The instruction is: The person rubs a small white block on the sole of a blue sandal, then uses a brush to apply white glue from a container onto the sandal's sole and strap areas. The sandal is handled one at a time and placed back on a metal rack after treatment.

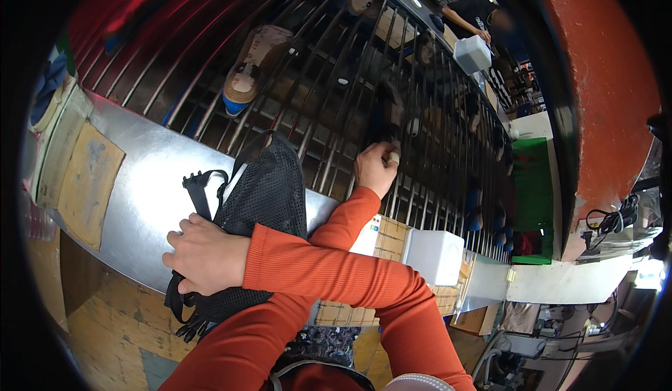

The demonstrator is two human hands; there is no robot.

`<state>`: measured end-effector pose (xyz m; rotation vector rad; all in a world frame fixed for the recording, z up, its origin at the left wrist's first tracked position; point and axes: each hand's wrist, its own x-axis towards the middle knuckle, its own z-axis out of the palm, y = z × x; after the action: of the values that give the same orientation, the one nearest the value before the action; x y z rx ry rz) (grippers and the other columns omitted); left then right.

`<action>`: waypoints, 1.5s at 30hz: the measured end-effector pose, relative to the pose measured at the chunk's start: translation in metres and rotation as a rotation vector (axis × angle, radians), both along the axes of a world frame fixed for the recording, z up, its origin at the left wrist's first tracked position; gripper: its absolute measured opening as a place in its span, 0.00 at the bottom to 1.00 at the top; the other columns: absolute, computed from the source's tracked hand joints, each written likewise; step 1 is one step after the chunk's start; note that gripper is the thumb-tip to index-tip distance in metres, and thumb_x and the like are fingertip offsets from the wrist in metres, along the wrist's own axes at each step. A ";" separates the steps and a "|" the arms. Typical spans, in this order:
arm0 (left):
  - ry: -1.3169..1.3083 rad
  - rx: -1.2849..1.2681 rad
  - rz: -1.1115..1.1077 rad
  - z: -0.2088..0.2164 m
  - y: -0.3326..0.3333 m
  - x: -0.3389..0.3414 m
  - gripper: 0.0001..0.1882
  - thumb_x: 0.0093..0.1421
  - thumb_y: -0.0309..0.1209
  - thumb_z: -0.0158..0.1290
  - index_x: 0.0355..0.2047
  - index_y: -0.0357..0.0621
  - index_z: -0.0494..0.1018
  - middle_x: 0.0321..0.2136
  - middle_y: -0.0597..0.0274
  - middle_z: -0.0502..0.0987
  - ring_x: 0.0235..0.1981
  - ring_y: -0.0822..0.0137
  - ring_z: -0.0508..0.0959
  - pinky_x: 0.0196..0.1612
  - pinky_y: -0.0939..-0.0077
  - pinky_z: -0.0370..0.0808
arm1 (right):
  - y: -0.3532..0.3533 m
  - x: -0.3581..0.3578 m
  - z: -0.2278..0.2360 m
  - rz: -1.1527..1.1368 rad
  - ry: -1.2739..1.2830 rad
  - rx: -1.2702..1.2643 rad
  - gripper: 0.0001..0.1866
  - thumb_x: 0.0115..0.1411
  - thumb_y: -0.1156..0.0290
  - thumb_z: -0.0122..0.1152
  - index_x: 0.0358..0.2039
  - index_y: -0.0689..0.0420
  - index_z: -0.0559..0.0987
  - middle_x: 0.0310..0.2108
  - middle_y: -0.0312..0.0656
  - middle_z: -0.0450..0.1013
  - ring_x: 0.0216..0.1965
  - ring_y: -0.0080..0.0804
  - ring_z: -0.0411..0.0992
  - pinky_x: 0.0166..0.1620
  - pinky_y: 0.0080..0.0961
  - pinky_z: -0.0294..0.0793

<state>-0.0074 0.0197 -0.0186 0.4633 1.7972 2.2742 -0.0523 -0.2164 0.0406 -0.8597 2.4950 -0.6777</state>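
My forearms, in orange sleeves, cross in front of me, the right one on top. Reaching under it to the right, my left hand (376,170) is closed at the near end of a dark shoe-shaped piece (389,107) over the metal bars. A pale wrap shows on one digit; the exact hold is partly hidden in shadow. At the left, my right hand (206,256) presses on a black mesh bag (269,188), its fingers curled over the side by the straps. That bag lies across the metal ledge, its strap and buckle (196,181) sticking out beyond my fingers.
A rack of metal bars (308,104) carries several shoe pieces, one with a blue tip (245,72). On the near side stands a white container (432,256); a tan pad (91,184) lies leftward. A co-worker (479,20) is across by another white container (472,55). A red post (602,76) rises right.
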 end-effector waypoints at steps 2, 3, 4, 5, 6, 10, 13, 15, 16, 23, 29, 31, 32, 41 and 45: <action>-0.051 -0.013 -0.043 0.002 -0.003 -0.002 0.06 0.48 0.27 0.57 0.29 0.45 0.77 0.24 0.57 0.77 0.24 0.57 0.77 0.29 0.65 0.73 | -0.002 0.001 0.001 -0.014 -0.013 0.013 0.23 0.50 0.54 0.64 0.37 0.61 0.79 0.35 0.50 0.71 0.41 0.45 0.69 0.49 0.38 0.63; -0.036 -0.036 -0.018 0.003 -0.004 -0.003 0.05 0.49 0.27 0.57 0.28 0.44 0.77 0.24 0.57 0.76 0.23 0.57 0.77 0.29 0.65 0.73 | -0.005 0.002 0.001 -0.028 -0.023 0.020 0.23 0.48 0.54 0.65 0.37 0.61 0.80 0.36 0.51 0.72 0.42 0.46 0.69 0.50 0.39 0.63; -0.039 -0.016 -0.010 0.003 -0.005 -0.003 0.05 0.49 0.27 0.57 0.28 0.44 0.77 0.23 0.57 0.76 0.22 0.58 0.76 0.28 0.65 0.73 | -0.007 0.003 0.002 -0.030 -0.053 0.049 0.23 0.47 0.54 0.66 0.37 0.60 0.80 0.37 0.52 0.72 0.43 0.47 0.69 0.51 0.40 0.63; -0.045 -0.001 -0.003 0.004 -0.006 -0.003 0.05 0.49 0.27 0.57 0.28 0.44 0.77 0.23 0.57 0.76 0.22 0.58 0.76 0.28 0.66 0.72 | -0.007 0.004 0.003 -0.036 -0.034 0.030 0.22 0.48 0.55 0.66 0.37 0.61 0.79 0.36 0.51 0.71 0.42 0.46 0.69 0.51 0.40 0.63; -0.053 0.009 0.000 0.004 -0.007 -0.002 0.05 0.49 0.27 0.57 0.28 0.44 0.77 0.23 0.57 0.76 0.22 0.58 0.76 0.28 0.66 0.72 | -0.009 0.005 0.005 -0.032 -0.036 0.033 0.22 0.49 0.56 0.65 0.37 0.61 0.79 0.36 0.51 0.71 0.42 0.45 0.69 0.51 0.40 0.63; 0.020 0.001 0.031 0.004 -0.011 0.002 0.04 0.50 0.24 0.57 0.29 0.41 0.77 0.23 0.60 0.77 0.18 0.68 0.73 0.24 0.73 0.70 | 0.004 0.003 0.021 -0.098 0.025 -0.146 0.18 0.50 0.58 0.65 0.35 0.59 0.78 0.36 0.48 0.70 0.42 0.42 0.69 0.52 0.41 0.61; -0.016 0.021 0.034 0.005 -0.013 0.001 0.04 0.50 0.26 0.57 0.28 0.43 0.77 0.22 0.57 0.76 0.19 0.59 0.75 0.26 0.66 0.71 | 0.047 0.000 0.038 -0.338 0.531 -0.349 0.15 0.52 0.57 0.63 0.33 0.56 0.78 0.35 0.44 0.72 0.43 0.38 0.70 0.50 0.40 0.61; -0.011 0.006 0.044 0.007 -0.014 -0.001 0.04 0.50 0.26 0.57 0.28 0.43 0.77 0.22 0.57 0.76 0.19 0.59 0.75 0.26 0.66 0.71 | 0.097 -0.008 0.045 -0.509 0.639 -0.312 0.15 0.53 0.58 0.62 0.34 0.56 0.78 0.36 0.43 0.73 0.43 0.38 0.70 0.48 0.38 0.64; -0.016 -0.006 0.038 0.007 -0.013 -0.001 0.04 0.50 0.26 0.57 0.28 0.43 0.77 0.22 0.57 0.76 0.19 0.59 0.75 0.26 0.66 0.71 | 0.118 -0.008 0.045 -0.605 0.664 -0.232 0.15 0.54 0.58 0.62 0.35 0.56 0.78 0.36 0.44 0.74 0.42 0.39 0.70 0.48 0.37 0.65; 0.062 -0.026 0.054 0.005 -0.012 0.001 0.05 0.50 0.23 0.56 0.29 0.39 0.78 0.22 0.59 0.78 0.16 0.70 0.72 0.23 0.77 0.69 | 0.130 0.018 0.004 -0.871 0.159 -0.667 0.24 0.57 0.58 0.60 0.51 0.56 0.70 0.42 0.50 0.73 0.46 0.47 0.73 0.49 0.33 0.70; 0.077 -0.018 0.077 0.001 -0.012 -0.003 0.05 0.52 0.25 0.57 0.30 0.40 0.78 0.18 0.61 0.76 0.16 0.75 0.71 0.22 0.78 0.68 | 0.112 0.012 -0.006 -0.801 0.425 -0.590 0.19 0.53 0.65 0.62 0.43 0.56 0.70 0.32 0.48 0.68 0.37 0.48 0.70 0.41 0.36 0.69; 0.075 -0.030 0.065 -0.002 -0.013 -0.005 0.05 0.52 0.23 0.56 0.31 0.39 0.78 0.18 0.63 0.76 0.17 0.78 0.69 0.22 0.81 0.67 | 0.112 0.012 -0.006 -0.792 0.400 -0.600 0.20 0.53 0.64 0.62 0.44 0.56 0.70 0.31 0.48 0.68 0.36 0.48 0.70 0.40 0.36 0.69; 0.019 -0.039 0.022 -0.003 -0.013 -0.006 0.05 0.51 0.25 0.56 0.30 0.41 0.78 0.20 0.59 0.77 0.18 0.69 0.75 0.25 0.75 0.71 | 0.111 0.013 -0.006 -0.793 0.399 -0.623 0.20 0.53 0.63 0.61 0.44 0.56 0.70 0.31 0.48 0.67 0.36 0.48 0.70 0.40 0.36 0.69; -0.215 0.325 -0.239 -0.008 -0.027 -0.014 0.09 0.58 0.23 0.53 0.39 0.35 0.75 0.27 0.64 0.76 0.23 0.80 0.71 0.25 0.85 0.68 | 0.162 0.067 0.004 -1.155 1.061 -0.535 0.13 0.54 0.67 0.61 0.39 0.59 0.77 0.38 0.46 0.72 0.43 0.45 0.69 0.50 0.38 0.66; -0.243 0.320 -0.416 -0.018 -0.025 -0.024 0.13 0.56 0.21 0.52 0.43 0.34 0.73 0.33 0.61 0.76 0.29 0.75 0.74 0.32 0.82 0.72 | 0.198 0.097 -0.015 -1.461 1.293 -0.513 0.06 0.52 0.76 0.57 0.32 0.60 0.78 0.34 0.45 0.72 0.39 0.43 0.69 0.44 0.36 0.68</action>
<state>-0.0313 -0.0049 -0.0371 0.5274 1.1054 2.2043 0.0449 -0.0181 0.0260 1.1363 3.9691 -1.5404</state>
